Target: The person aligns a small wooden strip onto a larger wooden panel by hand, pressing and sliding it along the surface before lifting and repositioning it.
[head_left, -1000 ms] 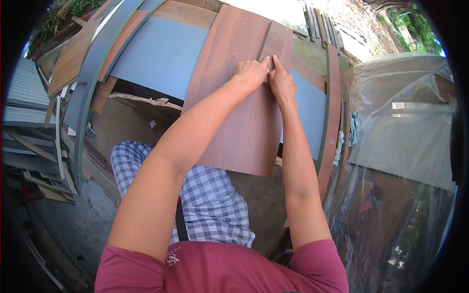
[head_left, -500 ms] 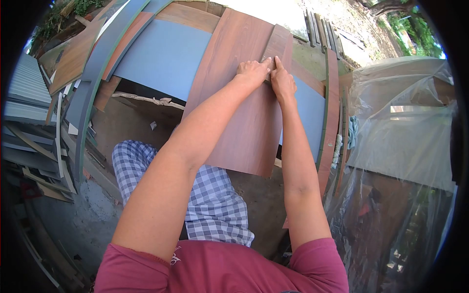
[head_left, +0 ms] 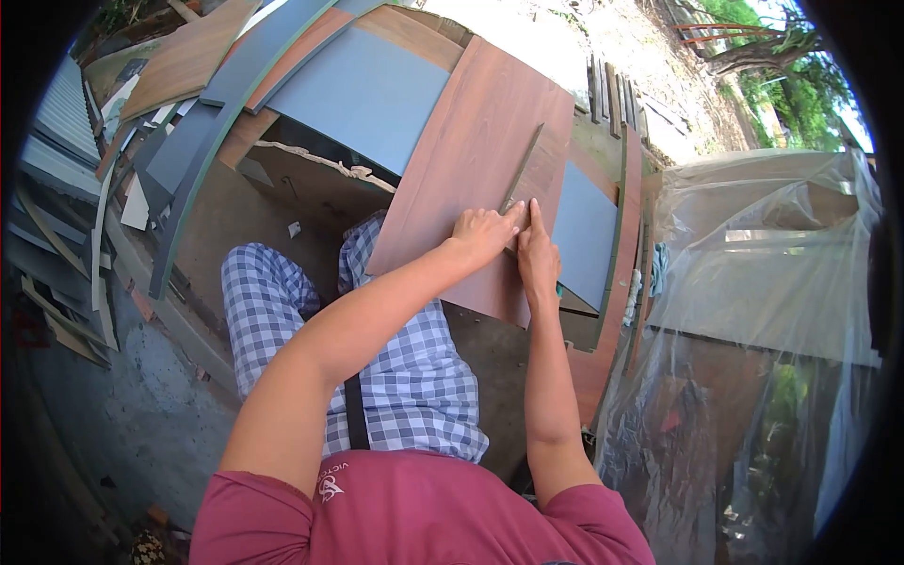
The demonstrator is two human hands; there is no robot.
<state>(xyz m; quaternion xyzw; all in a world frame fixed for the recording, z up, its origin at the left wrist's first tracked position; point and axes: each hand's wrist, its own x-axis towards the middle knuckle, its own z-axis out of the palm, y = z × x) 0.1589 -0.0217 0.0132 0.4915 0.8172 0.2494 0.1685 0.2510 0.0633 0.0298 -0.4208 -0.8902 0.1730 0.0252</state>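
A reddish-brown wood-grain board (head_left: 443, 202) lies at a slant in front of me, its near end over my legs. On it rests a shorter brown wooden strip (head_left: 543, 169), along the right side. My left hand (head_left: 485, 235) is closed at the strip's near end, with its fingertips on the left edge and the other fingers curled. Beside it, my right hand (head_left: 539, 259) grips the same end, index finger stretched along the top. The undersides of both hands and the strip's nearest edge are hidden.
Blue-grey panels (head_left: 363, 89) lie under the board on both sides. Long curved-looking strips (head_left: 212, 141) and stacked offcuts stand at the left. Clear plastic sheeting (head_left: 763, 273) hangs over something at the right. My checked trouser legs (head_left: 414, 386) are below.
Both hands have come nearer to my body, drawing the wooden strip down along the board. My view has shifted, and more of the board's far end now shows beyond the strip.
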